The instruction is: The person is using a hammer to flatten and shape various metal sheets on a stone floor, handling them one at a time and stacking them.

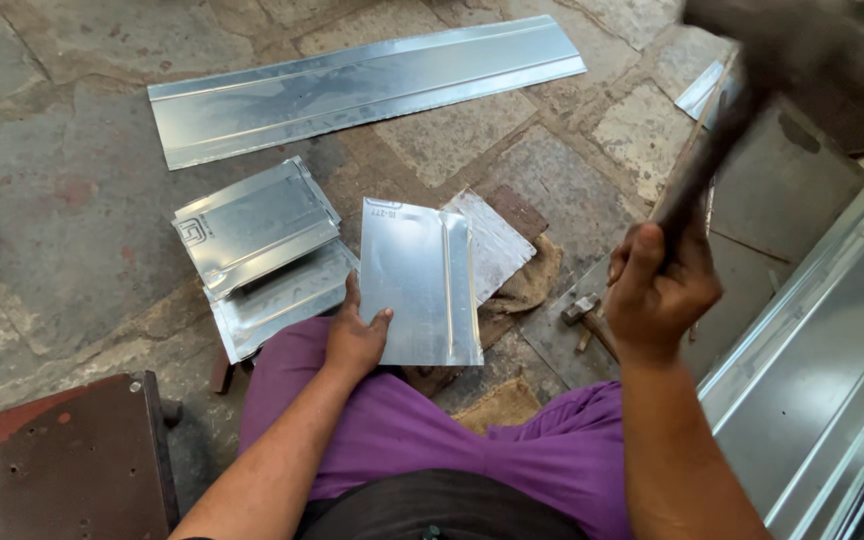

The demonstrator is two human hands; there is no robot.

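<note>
A small rectangular sheet of shiny galvanised metal point(418, 282) lies flat over the person's purple-clad knee, its long sides running away from the body, a raised fold line near its right edge. A dark wooden mallet point(742, 90) is raised and tilted above the floor, its head blurred at upper right.

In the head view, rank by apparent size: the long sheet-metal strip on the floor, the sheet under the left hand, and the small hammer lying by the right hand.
1. Long sheet-metal strip, largest though farthest away.
2. Sheet under the left hand.
3. Small hammer near the right hand, clearly smallest.
</note>
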